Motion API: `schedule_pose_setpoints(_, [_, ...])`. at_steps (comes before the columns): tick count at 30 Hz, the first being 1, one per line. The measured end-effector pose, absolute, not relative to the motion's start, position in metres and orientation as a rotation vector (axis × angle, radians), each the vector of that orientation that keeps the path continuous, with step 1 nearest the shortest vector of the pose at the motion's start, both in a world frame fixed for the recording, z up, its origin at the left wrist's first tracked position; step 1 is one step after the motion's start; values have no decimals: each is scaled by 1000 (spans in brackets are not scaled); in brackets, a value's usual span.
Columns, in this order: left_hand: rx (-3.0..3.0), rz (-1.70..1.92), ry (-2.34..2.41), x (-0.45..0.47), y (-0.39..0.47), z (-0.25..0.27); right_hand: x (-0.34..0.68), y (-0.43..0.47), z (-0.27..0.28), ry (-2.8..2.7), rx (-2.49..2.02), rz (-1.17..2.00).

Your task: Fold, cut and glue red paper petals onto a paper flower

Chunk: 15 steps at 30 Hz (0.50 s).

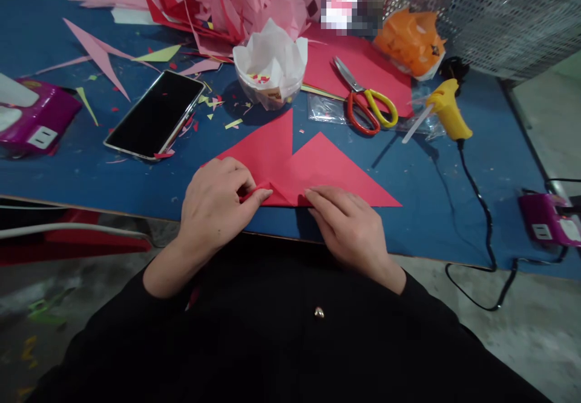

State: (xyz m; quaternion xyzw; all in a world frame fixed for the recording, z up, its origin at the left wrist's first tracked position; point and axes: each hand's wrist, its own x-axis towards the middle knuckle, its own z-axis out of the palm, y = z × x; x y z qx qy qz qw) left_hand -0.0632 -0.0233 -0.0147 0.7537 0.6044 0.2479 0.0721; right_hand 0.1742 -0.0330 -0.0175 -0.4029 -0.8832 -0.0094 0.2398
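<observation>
A folded sheet of red paper (333,170) lies near the table's front edge, with two pointed flaps facing away from me and a notch between them. My left hand (218,200) pinches a raised fold at its near left edge between thumb and fingers. On the near edge right of the middle, my right hand (349,221) presses with its fingers together; what its thumb does is hidden. Beyond the paper stands a clear bowl (272,88) lined with white paper, small coloured scraps inside. Scissors (363,100) with one red and one yellow handle lie behind, partly on a red sheet (327,58).
A phone (157,115) lies left among paper scraps. Pink and red cut paper (218,3) is heaped at the back. A yellow glue gun (449,109) with a black cord stands right, near an orange paper piece (411,43). A purple box (36,115) sits far left.
</observation>
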Motion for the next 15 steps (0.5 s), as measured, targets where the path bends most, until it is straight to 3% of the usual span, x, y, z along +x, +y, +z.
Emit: schedule_pose_setpoints(15, [2268, 746, 1804, -63, -25, -14, 167, -37, -23, -2577, -930, -67])
